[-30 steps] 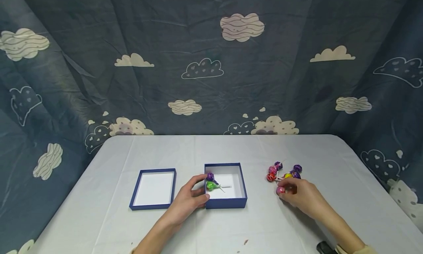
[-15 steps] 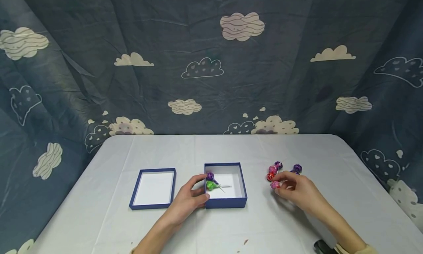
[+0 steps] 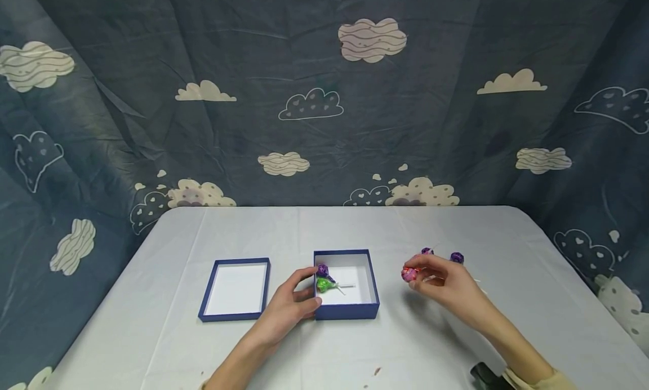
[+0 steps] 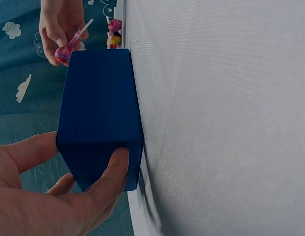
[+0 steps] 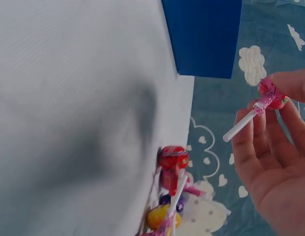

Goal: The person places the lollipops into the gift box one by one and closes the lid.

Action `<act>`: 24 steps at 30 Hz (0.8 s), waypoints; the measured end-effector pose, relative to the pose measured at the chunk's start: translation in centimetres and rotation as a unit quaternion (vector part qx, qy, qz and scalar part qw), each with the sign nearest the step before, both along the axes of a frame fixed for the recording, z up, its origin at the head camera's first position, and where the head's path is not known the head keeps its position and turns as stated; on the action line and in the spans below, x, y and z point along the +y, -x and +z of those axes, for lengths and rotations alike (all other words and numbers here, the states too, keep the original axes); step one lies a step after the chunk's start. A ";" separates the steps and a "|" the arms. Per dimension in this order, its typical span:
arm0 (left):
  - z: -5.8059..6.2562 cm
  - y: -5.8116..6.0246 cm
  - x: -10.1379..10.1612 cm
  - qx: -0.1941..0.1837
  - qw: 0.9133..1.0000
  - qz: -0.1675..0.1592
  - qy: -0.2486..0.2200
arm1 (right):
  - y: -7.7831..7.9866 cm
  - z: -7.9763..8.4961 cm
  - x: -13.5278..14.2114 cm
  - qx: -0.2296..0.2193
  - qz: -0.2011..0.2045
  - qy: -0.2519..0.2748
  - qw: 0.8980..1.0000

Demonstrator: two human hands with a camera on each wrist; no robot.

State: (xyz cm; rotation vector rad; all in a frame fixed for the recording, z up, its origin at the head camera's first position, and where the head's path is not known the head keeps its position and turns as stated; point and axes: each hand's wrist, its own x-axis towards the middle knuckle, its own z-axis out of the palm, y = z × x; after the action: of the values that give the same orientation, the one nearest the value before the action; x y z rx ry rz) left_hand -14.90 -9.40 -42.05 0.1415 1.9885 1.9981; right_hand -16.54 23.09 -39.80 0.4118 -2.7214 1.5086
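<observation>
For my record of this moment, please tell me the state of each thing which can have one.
Blue box: open, held by left hand
Lid: off, lying inside up
Green lollipop: wrapped, in box
Purple lollipop: wrapped, in box
Pink lollipop: wrapped, pinched by right hand
Other visible lollipops: wrapped, on table

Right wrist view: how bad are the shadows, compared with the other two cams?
Right wrist: large, blurry-edged shadow across the white tablecloth; head: fainter, soft shadow below the right hand; left wrist: dark shadow beside the blue box.
</observation>
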 end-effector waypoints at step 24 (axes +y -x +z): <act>-0.2 0.2 -0.2 0.011 1.000 -0.003 0.006 | 1.9 -0.2 -3.6 -0.001 0.074 0.081 0.994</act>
State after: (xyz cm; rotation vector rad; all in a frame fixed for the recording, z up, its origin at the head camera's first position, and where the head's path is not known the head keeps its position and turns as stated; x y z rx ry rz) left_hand -15.11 -9.57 -42.28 0.1676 2.0096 1.9895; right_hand -18.48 19.48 -39.99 0.6196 -2.5947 1.7490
